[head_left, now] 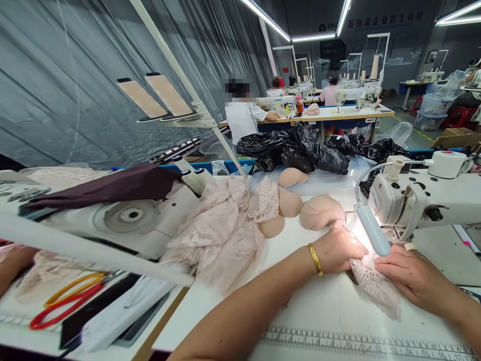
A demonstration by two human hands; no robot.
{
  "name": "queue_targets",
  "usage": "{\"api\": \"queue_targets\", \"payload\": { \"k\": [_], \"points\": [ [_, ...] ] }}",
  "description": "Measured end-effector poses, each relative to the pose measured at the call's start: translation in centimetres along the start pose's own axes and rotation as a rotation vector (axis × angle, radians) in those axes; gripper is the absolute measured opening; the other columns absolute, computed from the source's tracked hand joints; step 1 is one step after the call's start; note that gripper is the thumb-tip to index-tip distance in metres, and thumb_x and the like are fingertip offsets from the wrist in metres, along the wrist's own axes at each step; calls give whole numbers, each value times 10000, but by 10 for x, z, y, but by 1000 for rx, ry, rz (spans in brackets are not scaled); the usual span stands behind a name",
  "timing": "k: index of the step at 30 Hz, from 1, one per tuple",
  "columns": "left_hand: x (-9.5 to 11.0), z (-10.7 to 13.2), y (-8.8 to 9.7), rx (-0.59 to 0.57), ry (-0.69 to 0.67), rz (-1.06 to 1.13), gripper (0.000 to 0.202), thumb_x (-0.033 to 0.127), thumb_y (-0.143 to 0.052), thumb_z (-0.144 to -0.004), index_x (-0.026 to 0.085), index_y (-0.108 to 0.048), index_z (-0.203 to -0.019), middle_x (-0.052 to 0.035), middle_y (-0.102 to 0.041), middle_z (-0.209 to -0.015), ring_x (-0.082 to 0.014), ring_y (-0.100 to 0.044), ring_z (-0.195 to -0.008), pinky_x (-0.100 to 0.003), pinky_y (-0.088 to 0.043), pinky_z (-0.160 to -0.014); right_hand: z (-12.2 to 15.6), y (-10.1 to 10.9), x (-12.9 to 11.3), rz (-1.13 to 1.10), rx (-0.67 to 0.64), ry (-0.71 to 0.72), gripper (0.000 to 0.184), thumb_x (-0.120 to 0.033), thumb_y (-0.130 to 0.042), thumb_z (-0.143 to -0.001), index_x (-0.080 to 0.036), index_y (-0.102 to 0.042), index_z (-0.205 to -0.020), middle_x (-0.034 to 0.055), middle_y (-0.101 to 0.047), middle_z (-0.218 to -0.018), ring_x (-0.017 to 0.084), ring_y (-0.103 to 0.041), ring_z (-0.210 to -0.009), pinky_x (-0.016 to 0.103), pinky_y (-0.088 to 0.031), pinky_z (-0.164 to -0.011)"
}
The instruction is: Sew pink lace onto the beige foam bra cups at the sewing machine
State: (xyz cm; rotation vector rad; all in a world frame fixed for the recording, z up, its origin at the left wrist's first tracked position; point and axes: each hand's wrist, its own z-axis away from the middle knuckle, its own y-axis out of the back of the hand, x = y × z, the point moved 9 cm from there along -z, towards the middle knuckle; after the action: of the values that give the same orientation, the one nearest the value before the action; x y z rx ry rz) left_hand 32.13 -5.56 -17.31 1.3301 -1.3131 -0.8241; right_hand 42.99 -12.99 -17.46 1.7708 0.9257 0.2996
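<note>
My left hand (338,249), with a gold bangle on the wrist, rests curled on a pink lace piece (378,288) under the head of the white sewing machine (424,198). My right hand (408,273) presses fingers down on the same lace from the right. The machine's lamp (372,230) glares over the needle area, hiding the fingertips there. A heap of pink lace garments (221,230) and several beige foam bra cups (319,210) lie on the table just beyond my left hand.
Red and yellow scissors (63,301) lie at the near left. A second white machine (124,220) with dark fabric on it stands left. Black plastic bags (296,148) sit behind. Other workers sit at sewing tables (338,114) further back. A printed ruler (356,343) runs along the table edge.
</note>
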Motion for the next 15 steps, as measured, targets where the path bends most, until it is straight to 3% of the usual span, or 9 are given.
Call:
{"api": "queue_targets", "payload": {
  "k": [7,10,15],
  "points": [
    [4,-3,-3,30,-15,-88,148,38,-608,-715,186,-619,-716,-17,-674,-727,-188,-549,-741,-438,-272,-905,-1,1,6,28,2,-60,312,-115,-473,-1034,-277,-697,-1177,27,-751,-974,183,-612,-781,328,-494,-738],
    [2,-4,-2,98,22,5,168,50,-582,-759,200,-626,-699,-38,-645,-699,-196,-517,-718,-455,-298,-918,1,-1,13,61,-6,-106,339,-95,-435,-1028,-275,-693,-1153,20,-740,-944,188,-624,-771,333,-491,-716],
    [-6,-7,1,262,142,278,237,208,-610,-904,237,-685,-681,-75,-610,-703,-253,-551,-822,-503,-325,-1003,9,-5,28,137,2,-174,345,-99,-426,-996,-279,-693,-1118,30,-764,-1032,231,-656,-859,353,-510,-711]
  ]
}}
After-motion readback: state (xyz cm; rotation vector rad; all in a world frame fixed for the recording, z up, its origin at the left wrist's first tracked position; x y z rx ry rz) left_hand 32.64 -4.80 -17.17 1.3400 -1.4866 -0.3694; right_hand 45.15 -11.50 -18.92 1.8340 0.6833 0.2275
